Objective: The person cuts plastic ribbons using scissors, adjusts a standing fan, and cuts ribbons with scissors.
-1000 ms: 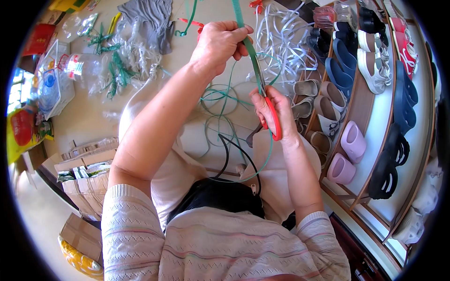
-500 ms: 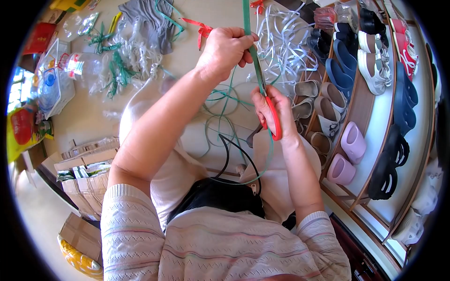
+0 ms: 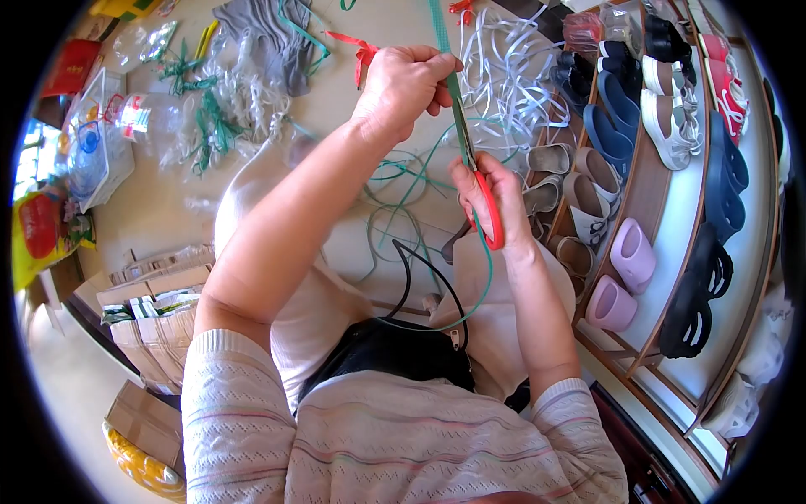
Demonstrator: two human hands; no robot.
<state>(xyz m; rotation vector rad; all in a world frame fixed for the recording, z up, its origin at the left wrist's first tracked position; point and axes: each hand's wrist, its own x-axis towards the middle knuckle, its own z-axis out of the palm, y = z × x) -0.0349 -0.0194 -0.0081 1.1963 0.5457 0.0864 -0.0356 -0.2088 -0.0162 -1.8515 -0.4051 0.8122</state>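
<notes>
A long green plastic strap (image 3: 441,34) runs down from the top edge of the view. My left hand (image 3: 403,88) is closed on it, thumb and fingers pinching the band. Below that, my right hand (image 3: 495,189) grips scissors with red handles (image 3: 491,214). Their blades point up along the strap and lie against it, close under my left fingers. A thin green strip (image 3: 485,294) curves down from the right hand over my lap. More green strips (image 3: 395,197) lie loosely looped on the floor between my knees.
White straps (image 3: 512,76) lie tangled ahead. A wooden shoe rack (image 3: 646,176) with slippers and shoes stands close on the right. Left are bundles of clear and green plastic (image 3: 218,126), a white basket (image 3: 109,160) and a cardboard box (image 3: 159,336). A black bag (image 3: 378,357) rests on my lap.
The upper strap has shifted slightly left, and a small green loop now shows at the top edge. The thin strip by my right hand has moved a little. Both hands stay nearly still.
</notes>
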